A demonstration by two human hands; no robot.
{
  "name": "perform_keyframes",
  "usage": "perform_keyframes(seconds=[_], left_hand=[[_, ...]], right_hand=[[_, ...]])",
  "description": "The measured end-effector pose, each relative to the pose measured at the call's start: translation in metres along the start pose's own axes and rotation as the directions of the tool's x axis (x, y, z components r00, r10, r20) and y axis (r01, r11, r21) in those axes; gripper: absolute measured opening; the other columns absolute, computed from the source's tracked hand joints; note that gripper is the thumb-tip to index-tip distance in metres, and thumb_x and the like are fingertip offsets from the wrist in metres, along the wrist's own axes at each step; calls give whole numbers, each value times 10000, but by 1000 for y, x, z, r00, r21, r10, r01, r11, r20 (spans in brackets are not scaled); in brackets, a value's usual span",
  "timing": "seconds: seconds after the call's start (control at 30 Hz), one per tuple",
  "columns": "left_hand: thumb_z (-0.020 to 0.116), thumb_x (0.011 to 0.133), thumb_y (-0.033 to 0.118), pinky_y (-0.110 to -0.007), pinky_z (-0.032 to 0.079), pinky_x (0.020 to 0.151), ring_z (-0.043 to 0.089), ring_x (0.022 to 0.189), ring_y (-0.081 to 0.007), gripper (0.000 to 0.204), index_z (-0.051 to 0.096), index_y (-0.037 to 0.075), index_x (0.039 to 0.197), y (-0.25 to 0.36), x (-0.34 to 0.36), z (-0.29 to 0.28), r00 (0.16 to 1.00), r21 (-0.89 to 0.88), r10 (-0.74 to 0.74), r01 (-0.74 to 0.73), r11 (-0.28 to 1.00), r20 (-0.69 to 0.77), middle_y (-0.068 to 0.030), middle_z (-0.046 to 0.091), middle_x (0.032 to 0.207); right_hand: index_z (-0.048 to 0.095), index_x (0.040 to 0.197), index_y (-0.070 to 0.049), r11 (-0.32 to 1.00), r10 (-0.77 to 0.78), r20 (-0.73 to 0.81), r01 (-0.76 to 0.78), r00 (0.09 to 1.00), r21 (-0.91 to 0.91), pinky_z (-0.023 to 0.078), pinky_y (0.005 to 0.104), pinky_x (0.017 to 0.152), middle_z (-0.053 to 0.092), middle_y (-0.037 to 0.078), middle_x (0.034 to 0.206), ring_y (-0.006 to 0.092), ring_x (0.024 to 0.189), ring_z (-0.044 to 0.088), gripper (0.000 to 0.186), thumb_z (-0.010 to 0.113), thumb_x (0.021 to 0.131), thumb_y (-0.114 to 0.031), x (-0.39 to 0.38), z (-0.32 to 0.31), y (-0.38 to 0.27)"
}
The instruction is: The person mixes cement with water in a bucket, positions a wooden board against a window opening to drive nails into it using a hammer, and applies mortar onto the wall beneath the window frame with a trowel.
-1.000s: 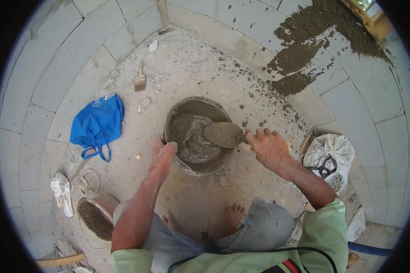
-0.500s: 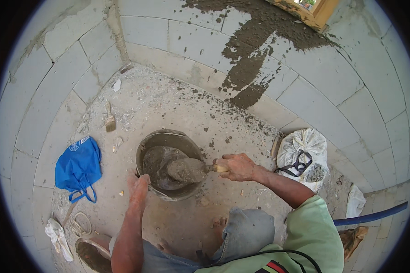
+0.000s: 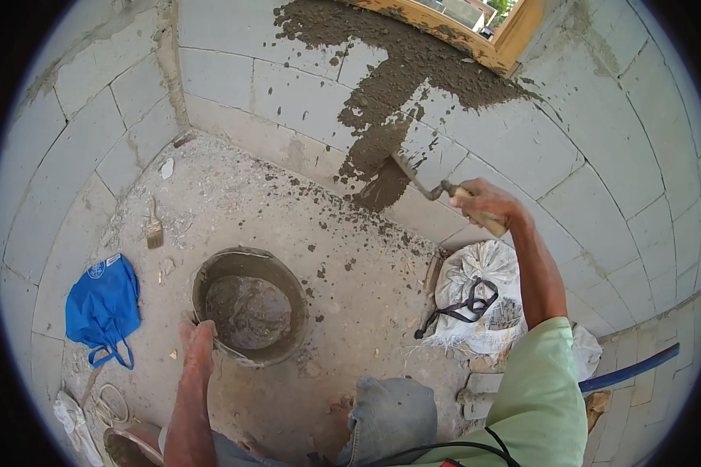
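My right hand [image 3: 487, 206] is wrapped round the wooden handle of a trowel [image 3: 419, 179]. Its blade is seen nearly edge-on, close against the lower end of a wet grey mortar patch [image 3: 401, 82] on the block wall [image 3: 300, 93]. Whether the blade touches the wall is hard to tell. My left hand [image 3: 198, 342] grips the near left rim of a round bucket [image 3: 294, 300] on the floor. Wet mortar [image 3: 249, 311] lies inside the bucket, its surface smeared.
A wooden window frame [image 3: 498, 54] sits above the patch. Left of the bucket lie a blue bag [image 3: 103, 300] and a paintbrush [image 3: 154, 227]. A tied white sack [image 3: 479, 288] stands below my right forearm. Mortar splashes dot the floor [image 3: 366, 311]. Another container [image 3: 125, 447] is at lower left.
My right hand has carried the trowel from inside the bucket up and forward to the wall. My left hand has stayed on the bucket's rim. The whole view has shifted.
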State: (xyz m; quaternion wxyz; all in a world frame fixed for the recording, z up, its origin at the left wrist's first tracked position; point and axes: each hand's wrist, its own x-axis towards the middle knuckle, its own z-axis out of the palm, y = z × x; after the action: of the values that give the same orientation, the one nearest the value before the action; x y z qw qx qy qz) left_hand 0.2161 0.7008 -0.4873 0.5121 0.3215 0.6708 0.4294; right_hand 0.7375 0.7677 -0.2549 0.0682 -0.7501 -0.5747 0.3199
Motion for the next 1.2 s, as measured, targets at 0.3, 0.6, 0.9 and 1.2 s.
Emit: perform_keyframes(seconds=[0.3,0.6,0.9,1.2], left_hand=[[527,618,53,-300,369,603,409,712,-149,259,437,31,859,8,1,2,999,22,-46,45,999,19,-43,423,787],[529,677,78,-373,429,696,504,783,-219,341,520,-66,985,1,-8,3,999,175,4,4,985,-44,-122,536,832],[553,634,47,-320,397,600,449,746,-160,304,468,-12,920,12,-20,10,1000,175,26,-24,984,-11,-66,459,808],[546,627,52,-311,407,607,455,708,-162,300,476,2,915,3,-5,-3,1000,77,4,-4,997,-6,-59,464,793]], right_hand=[[545,854,-22,973,-135,-360,54,923,-226,461,325,488,523,61,633,150,539,557,453,657,843,-460,-80,-30,-22],[561,1090,-50,699,-432,167,445,887,-559,503,428,746,635,185,958,354,868,633,344,646,835,-265,-27,201,-46],[539,1158,11,472,-532,393,648,750,-597,514,428,776,614,202,1009,330,940,627,355,564,836,-136,7,321,-77],[543,1102,-147,723,-471,305,560,828,-403,516,465,745,603,138,950,341,889,637,350,654,819,-320,-7,273,-57]])
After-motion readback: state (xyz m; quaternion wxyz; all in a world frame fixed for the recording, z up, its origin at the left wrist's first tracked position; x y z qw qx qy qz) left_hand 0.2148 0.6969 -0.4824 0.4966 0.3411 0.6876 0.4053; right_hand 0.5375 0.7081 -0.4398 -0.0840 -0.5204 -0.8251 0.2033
